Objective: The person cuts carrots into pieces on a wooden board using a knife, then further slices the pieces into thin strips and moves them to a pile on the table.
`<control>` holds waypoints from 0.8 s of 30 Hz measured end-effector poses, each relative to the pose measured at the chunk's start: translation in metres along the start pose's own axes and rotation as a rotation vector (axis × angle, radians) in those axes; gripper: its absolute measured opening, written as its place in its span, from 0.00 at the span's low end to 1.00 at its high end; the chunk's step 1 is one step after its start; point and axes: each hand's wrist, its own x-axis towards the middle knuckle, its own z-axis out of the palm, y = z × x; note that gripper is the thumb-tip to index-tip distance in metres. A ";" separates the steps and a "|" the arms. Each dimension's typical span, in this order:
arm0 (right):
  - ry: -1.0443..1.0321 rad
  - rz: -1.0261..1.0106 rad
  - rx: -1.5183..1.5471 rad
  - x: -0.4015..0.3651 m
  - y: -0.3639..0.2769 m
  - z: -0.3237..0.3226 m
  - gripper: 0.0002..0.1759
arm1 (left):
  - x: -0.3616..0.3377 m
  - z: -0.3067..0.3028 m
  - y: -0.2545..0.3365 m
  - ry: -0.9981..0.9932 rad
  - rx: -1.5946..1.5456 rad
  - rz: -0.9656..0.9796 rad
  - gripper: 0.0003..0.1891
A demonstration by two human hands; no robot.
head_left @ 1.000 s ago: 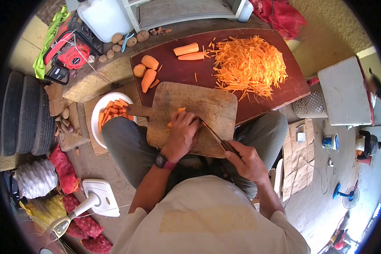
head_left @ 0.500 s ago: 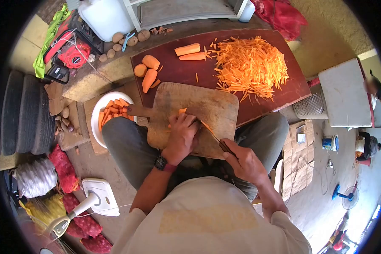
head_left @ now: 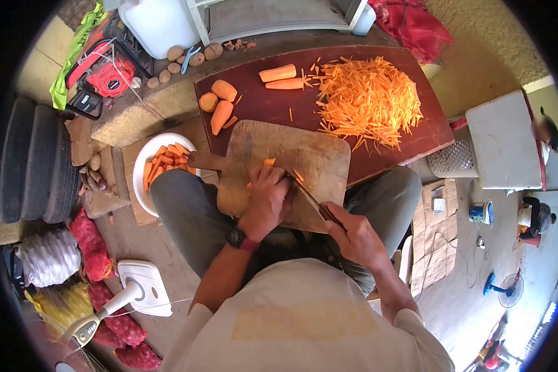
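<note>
My right hand (head_left: 357,237) grips the handle of a knife (head_left: 311,197), whose blade slants across a wooden cutting board (head_left: 316,149) resting on my lap. With curled fingers my left hand (head_left: 268,199) presses a piece of carrot (head_left: 270,162) to the board, most of it hidden under the fingers. The blade lies right beside these fingertips, and a thin carrot strip (head_left: 298,175) shows along it. Beyond the board, a large heap of carrot shreds (head_left: 372,102) and several peeled carrots (head_left: 222,116) sit on the dark red table (head_left: 279,110).
A white bowl (head_left: 140,170) of cut carrot pieces stands left of my knee. Tyres (head_left: 40,164), a red generator (head_left: 108,77) and filled net sacks (head_left: 93,245) line the left side. A perforated basket (head_left: 452,158) and a small fan (head_left: 508,289) are at the right.
The knife has shifted slightly against the carrot, and a strip now shows beyond its blade. My left hand keeps its place on the carrot. The whole view has tilted a little.
</note>
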 end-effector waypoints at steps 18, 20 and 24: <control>-0.015 0.039 0.039 0.002 0.000 0.005 0.20 | -0.006 -0.001 -0.002 -0.001 0.007 -0.029 0.12; -0.001 0.036 0.033 0.001 0.000 0.005 0.21 | -0.004 -0.004 -0.002 0.002 0.016 -0.036 0.11; 0.021 0.061 0.096 0.000 -0.006 -0.009 0.21 | -0.007 -0.002 -0.005 0.000 0.049 -0.034 0.11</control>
